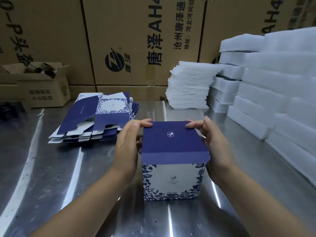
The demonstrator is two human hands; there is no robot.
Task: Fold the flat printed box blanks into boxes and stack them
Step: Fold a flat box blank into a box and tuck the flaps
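One folded box (172, 180) is held near on the table (68, 168), its lid (171, 139) clasped at both far corners by the left grip (127, 142) and right grip (215, 142). If pressed unevenly, the untucked lid flap (175, 157) could be creased.

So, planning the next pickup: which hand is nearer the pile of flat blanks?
Left. The left hand grips the box on the side facing the pile; the right hand grips its other side.

Packing warehouse: printed shipping cartons (136, 40) stacked beyond fingers (146, 124), white foam pad stacks (189, 86) right of them, steel surface (51, 168) beneath.
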